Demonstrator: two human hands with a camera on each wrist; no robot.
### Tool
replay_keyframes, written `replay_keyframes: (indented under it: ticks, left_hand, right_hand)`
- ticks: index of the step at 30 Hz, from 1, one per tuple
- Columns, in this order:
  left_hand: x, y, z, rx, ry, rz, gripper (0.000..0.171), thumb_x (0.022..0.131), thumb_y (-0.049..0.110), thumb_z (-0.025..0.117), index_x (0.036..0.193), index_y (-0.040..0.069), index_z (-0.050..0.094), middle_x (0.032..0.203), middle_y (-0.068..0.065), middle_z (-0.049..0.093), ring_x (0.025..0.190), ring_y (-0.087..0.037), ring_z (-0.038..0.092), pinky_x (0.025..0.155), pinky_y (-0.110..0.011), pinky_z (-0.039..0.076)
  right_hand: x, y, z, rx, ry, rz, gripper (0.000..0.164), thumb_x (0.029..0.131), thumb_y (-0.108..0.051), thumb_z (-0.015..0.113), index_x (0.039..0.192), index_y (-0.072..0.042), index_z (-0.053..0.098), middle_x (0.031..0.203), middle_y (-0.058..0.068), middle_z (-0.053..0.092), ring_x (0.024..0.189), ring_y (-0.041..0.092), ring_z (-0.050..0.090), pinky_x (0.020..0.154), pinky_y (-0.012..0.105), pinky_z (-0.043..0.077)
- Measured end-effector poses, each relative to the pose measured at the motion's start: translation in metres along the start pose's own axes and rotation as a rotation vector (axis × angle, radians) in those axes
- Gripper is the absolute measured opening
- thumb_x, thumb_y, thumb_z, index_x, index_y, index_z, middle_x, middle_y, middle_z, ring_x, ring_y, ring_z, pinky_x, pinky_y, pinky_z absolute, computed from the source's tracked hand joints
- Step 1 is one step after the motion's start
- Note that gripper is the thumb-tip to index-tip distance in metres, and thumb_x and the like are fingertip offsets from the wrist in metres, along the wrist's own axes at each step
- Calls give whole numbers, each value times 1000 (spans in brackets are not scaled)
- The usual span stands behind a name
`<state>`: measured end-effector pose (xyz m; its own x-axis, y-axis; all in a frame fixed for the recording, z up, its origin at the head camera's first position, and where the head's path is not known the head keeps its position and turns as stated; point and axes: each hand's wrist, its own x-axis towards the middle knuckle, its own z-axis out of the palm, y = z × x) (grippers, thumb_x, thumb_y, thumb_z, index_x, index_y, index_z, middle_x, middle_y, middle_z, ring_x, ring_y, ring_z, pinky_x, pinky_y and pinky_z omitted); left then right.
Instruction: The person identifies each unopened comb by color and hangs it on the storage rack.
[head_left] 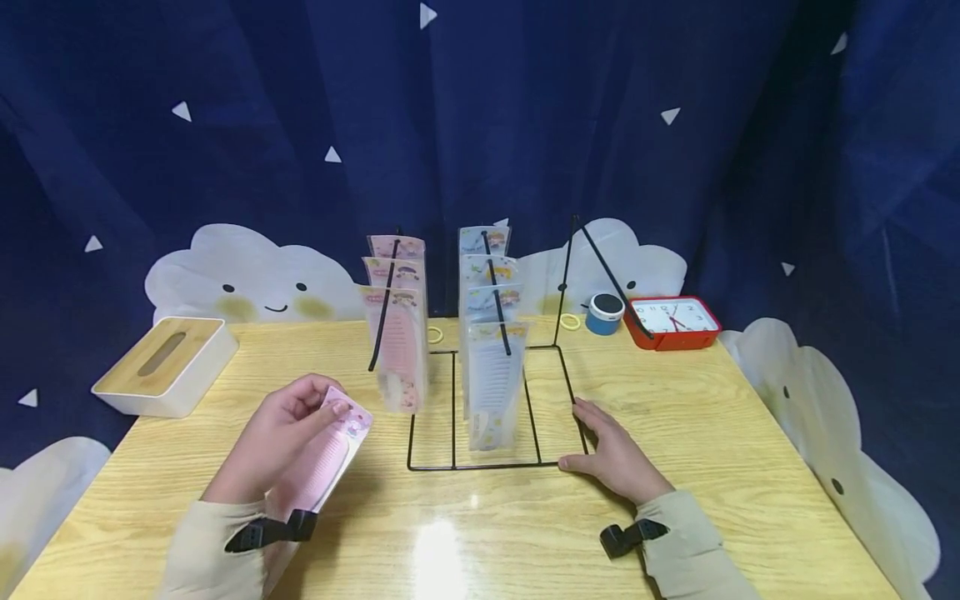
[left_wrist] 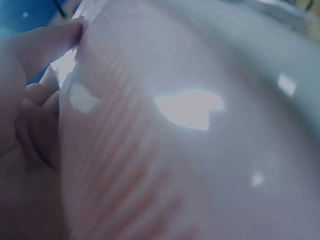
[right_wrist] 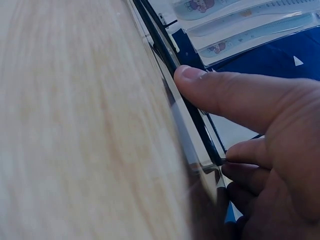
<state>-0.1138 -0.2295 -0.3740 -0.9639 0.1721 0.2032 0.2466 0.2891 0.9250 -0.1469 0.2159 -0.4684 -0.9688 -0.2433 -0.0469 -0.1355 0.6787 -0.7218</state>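
My left hand (head_left: 273, 437) pinches a clear packet with a pink comb (head_left: 318, 462) near its printed top, thumb in front. The packet slants down over the wrist; in the left wrist view, the comb's blurred teeth (left_wrist: 120, 165) fill the middle. A black wire display rack (head_left: 495, 466) stands to the right of that packet. Packaged pink combs (head_left: 396, 333) hang on its left hook, and packaged blue combs (head_left: 497, 375) hang on the middle one. My right hand (head_left: 618, 458) touches the rack's front right corner, its thumb on the front bar and fingers by the side bar.
A white tissue box (head_left: 191, 375) with a wooden lid stands at the left. Behind the rack's right side are a blue round speaker (head_left: 603, 317), a red clock (head_left: 678, 340) and a yellow ring (head_left: 570, 322). A dark blue curtain (head_left: 420, 108) hangs behind the wooden table (head_left: 480, 550).
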Motion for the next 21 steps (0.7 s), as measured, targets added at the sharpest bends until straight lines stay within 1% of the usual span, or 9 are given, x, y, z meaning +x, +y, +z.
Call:
replay_keyframes:
  ticks: [4,8,10,12,16,18,21]
  left_hand:
    - [-4,17,7,-57,30,55,9,99,4,62,104,-3,62,88,0,69,77,-10,65,66,-24,53]
    - [-11,32,14,-148,80,102,3,98,0,60,100,1,63,87,-1,69,76,-11,64,64,-24,52]
    - [-14,40,18,-190,107,135,7,98,-2,59,99,2,64,87,-2,68,74,-11,63,62,-24,50]
    - [-16,47,22,-235,123,183,10,98,-6,57,98,1,64,87,-3,68,73,-11,63,60,-25,49]
    - [-18,61,29,-288,159,274,15,96,-12,55,97,0,65,89,-4,68,73,-11,63,59,-24,48]
    - [-18,67,33,-298,171,296,16,96,-12,55,97,0,65,89,-4,68,73,-12,62,60,-24,49]
    - [-15,77,38,-290,193,290,12,96,-11,57,97,-2,65,88,-5,68,73,-13,62,61,-24,49]
  right_hand:
    - [0,1,1,-2,0,0,97,79,-33,86,153,3,34,163,18,26,149,42,20,115,61,24]
    - [0,0,1,-6,2,-3,97,79,-33,86,153,3,34,162,19,27,148,42,22,115,60,24]
    - [0,0,1,-9,5,-4,98,79,-34,86,153,3,34,162,20,27,148,42,23,115,60,24]
    - [0,0,1,-10,8,-3,98,79,-34,86,153,3,34,162,20,28,148,42,23,115,60,25]
    - [0,0,1,-10,12,-3,98,79,-34,86,153,3,34,162,21,27,148,42,23,115,60,24]
    - [0,1,1,-9,10,-2,98,79,-35,86,153,3,34,162,21,27,148,43,23,115,60,24]
    - [0,1,1,-9,11,1,98,79,-35,86,154,3,34,162,21,27,148,43,23,115,60,24]
